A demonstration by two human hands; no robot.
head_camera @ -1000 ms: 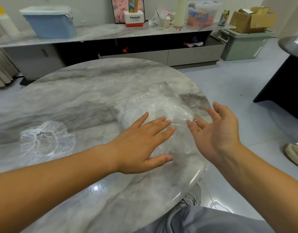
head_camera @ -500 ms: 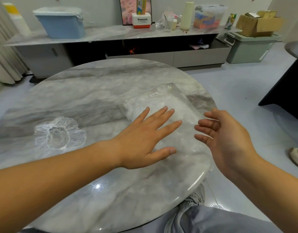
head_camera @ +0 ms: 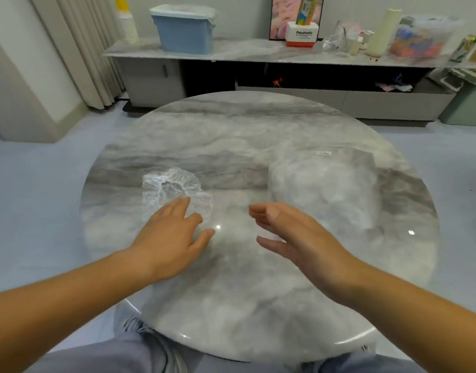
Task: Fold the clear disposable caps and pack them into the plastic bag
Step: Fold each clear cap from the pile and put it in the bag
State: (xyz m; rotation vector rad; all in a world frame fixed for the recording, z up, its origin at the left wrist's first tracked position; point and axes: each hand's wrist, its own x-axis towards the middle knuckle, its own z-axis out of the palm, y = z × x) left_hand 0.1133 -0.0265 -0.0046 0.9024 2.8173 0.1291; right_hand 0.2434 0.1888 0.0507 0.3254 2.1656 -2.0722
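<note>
Left grip [head_camera: 167, 238] and right grip [head_camera: 293, 232], spread and empty, swung from plastic bag [head_camera: 325, 187] to the cap [head_camera: 172, 189], centre left; it looks flimsy and is probably best pinched at its elastic rim.

Soft, even indoor light fills the room, bright without harsh contrast. It appears to come from overhead: two small white glints sit on the polished table [head_camera: 231, 135], one near its middle and one toward the right edge. A pale streak of glare runs along the near rim. Faint, diffuse shadows lie under the left hand [head_camera: 168, 238] and the right hand [head_camera: 301, 238]. The whole frame is slightly smeared. The cap [head_camera: 169, 184] and bag [head_camera: 325, 189] look hazy, and the bag's label cannot be read. The sideboard [head_camera: 244, 51] bows, and the curtain [head_camera: 83, 49] leans near the left edge. The sideboard's open shelf is in deep shade.
</note>
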